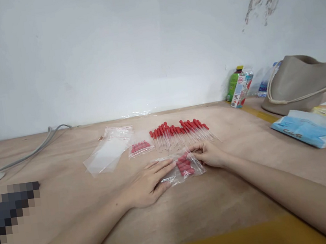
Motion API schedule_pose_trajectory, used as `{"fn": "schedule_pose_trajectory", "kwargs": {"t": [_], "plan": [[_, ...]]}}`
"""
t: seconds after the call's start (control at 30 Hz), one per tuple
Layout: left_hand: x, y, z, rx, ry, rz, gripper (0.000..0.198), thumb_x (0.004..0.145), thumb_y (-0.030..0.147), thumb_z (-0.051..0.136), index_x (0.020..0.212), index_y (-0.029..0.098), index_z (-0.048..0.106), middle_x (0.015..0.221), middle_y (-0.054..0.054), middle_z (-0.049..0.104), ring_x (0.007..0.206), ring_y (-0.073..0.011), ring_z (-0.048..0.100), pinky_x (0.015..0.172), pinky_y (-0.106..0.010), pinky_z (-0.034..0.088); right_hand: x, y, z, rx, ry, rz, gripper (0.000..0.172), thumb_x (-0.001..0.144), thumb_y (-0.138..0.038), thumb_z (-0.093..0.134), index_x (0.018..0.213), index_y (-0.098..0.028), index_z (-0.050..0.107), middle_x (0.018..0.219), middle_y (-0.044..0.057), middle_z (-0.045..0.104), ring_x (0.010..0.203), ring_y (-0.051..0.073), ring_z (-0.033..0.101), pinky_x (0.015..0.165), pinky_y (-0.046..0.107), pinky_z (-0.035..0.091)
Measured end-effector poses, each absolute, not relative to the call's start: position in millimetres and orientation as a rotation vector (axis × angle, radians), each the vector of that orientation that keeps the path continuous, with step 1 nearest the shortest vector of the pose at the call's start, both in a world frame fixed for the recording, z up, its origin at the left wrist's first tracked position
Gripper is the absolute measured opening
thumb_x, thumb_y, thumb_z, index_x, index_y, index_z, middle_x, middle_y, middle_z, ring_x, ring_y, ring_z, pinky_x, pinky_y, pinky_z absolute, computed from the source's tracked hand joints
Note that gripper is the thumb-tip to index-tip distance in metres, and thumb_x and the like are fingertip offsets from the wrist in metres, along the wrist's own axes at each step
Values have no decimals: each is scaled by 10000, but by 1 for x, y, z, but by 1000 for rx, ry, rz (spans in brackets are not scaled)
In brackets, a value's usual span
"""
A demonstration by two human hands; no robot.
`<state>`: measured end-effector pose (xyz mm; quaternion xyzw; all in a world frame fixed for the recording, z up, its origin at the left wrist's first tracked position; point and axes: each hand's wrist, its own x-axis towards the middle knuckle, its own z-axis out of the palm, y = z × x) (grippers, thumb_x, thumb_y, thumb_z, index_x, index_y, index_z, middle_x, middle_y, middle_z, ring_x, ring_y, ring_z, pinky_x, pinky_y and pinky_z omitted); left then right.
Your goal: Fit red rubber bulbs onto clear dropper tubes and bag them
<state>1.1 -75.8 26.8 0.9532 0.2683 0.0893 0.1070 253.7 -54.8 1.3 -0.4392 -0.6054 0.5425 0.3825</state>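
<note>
A clear plastic bag (174,179) lies on the table with several red rubber dropper bulbs (185,164) inside. Across its left part rests my left hand (150,182), open, fingers stretched out and lying flat on the plastic. My right hand (207,154) is closed, thumb and forefinger pinching the bag's right end near the bulbs. Just behind are several clear droppers (169,137) with red bulbs, laid side by side. A second clear bag (141,150), holding red bulbs, lies left of the droppers. Farther left is a loose pile of clear bags (107,150) without bulbs.
Bottles (237,87) stand against the wall at the back right, beside a grey bag (297,79) with a cord handle. In front of it lies a blue packet (309,127). A grey cable (32,148) runs along the left. Yellow tape (225,241) crosses the near table.
</note>
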Motion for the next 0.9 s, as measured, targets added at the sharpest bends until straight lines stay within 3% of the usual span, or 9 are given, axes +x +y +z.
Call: {"fn": "schedule_pose_trajectory", "kwargs": {"t": [0.13, 0.37, 0.63, 0.8, 0.9], "plan": [[1, -75, 26, 2802, 801, 268, 502, 909, 366, 331, 1384, 319, 175, 1437, -8, 259, 1283, -213, 301, 1063, -448, 238, 254, -53, -1, -1155, -1535, 1308, 358, 591, -447, 673, 796, -153, 673, 679, 9, 674, 516, 94, 541, 491, 214, 411], [0, -75, 26, 2829, 801, 255, 493, 909, 363, 331, 1381, 303, 200, 1437, -16, 259, 1287, -205, 293, 1065, -437, 238, 246, -53, -5, -1313, -1429, 1024, 265, 573, -397, 695, 624, -148, 622, 606, 27, 647, 534, 141, 568, 491, 241, 433], [-1, -74, 24, 2843, 799, 274, 484, 904, 365, 348, 1372, 307, 235, 1429, -16, 278, 1281, -222, 306, 1050, -447, 263, 247, -54, -7, -1173, -1722, 881, 173, 721, -268, 553, 785, -184, 690, 749, 29, 682, 705, 190, 611, 625, 293, 476], [-1, -75, 23, 2827, 808, 306, 468, 903, 367, 353, 1360, 298, 275, 1427, -21, 282, 1279, -228, 310, 1048, -445, 274, 249, -54, -3, -1163, -1945, 673, 207, 718, -172, 483, 700, -190, 689, 685, 10, 645, 653, 154, 562, 638, 267, 435], [-1, -75, 23, 2822, 806, 300, 470, 903, 370, 351, 1361, 300, 270, 1424, -22, 289, 1277, -231, 312, 1047, -448, 274, 249, -53, -3, -1193, -1873, 806, 156, 711, -198, 492, 676, -176, 643, 675, 6, 627, 627, 141, 548, 607, 253, 428]]}}
